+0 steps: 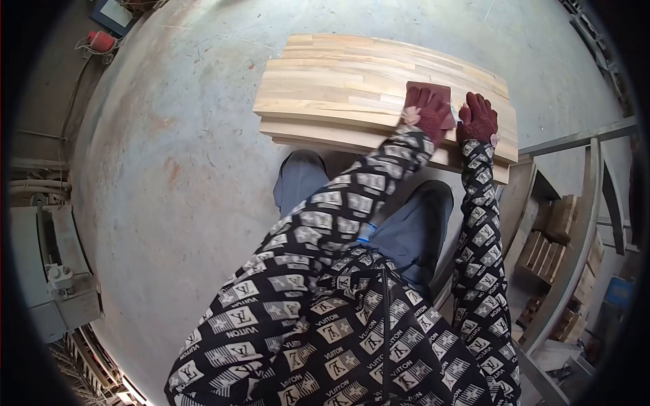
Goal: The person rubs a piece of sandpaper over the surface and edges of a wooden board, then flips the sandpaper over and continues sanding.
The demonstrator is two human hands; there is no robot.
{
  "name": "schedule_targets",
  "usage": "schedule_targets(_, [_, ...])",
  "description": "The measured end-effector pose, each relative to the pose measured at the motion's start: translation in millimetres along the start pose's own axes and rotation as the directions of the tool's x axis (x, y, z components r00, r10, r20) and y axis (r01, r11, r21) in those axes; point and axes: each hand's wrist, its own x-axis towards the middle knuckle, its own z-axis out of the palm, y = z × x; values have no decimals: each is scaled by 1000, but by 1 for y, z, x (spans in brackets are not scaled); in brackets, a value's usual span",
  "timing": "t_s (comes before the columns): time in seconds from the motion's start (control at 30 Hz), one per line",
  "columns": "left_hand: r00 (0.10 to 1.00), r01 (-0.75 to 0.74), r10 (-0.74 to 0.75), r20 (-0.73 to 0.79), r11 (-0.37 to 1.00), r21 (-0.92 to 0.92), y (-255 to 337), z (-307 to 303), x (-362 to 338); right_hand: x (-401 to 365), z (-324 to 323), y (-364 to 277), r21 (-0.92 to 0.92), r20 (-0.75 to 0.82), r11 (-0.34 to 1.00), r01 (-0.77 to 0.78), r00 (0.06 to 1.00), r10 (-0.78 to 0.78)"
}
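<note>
My left hand (426, 116), in a dark red glove, lies over a reddish-brown sheet that looks like sandpaper (429, 86), holding it against the top of a wooden board (352, 78). The sheet's far edge sticks out beyond the fingertips. Close beside it, my right hand (478, 116), gloved the same way, rests near the right end of the board with its fingers stretched out. The board is made of pale glued strips and lies on top of a stack of similar boards (325, 134), just in front of my knees.
To the right stands a metal frame (588, 176), with wooden blocks (545, 254) stacked behind it. A grey machine (51, 257) is on the left. Far back left, a red object (101, 42) sits by the wall. Bare concrete floor (169, 169) surrounds the boards.
</note>
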Motion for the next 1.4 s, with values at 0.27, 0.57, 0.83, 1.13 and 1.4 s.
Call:
schedule_targets(0.27, [861, 379, -178, -476, 849, 368, -231, -32, -97, -4, 3, 0, -18, -146, 998, 59, 987, -61])
schedule_targets(0.57, [739, 663, -650, -178, 654, 364, -117, -54, -55, -2, -4, -3, -15, -26, 999, -33, 999, 33])
schedule_targets(0.83, [956, 56, -229, -181, 751, -658, 36, -37, -36, 1, 9, 39, 289, 245, 957, -28, 968, -46])
schedule_targets(1.13, [972, 66, -155, -177, 901, -428, 32, -59, -59, -87, -44, -137, 780, 517, -534, -327, 817, 255])
schedule_targets(1.4, [998, -26, 9, -57, 953, -300, -81, -74, -51, -42, -90, -65, 715, 54, 552, -429, 821, 569])
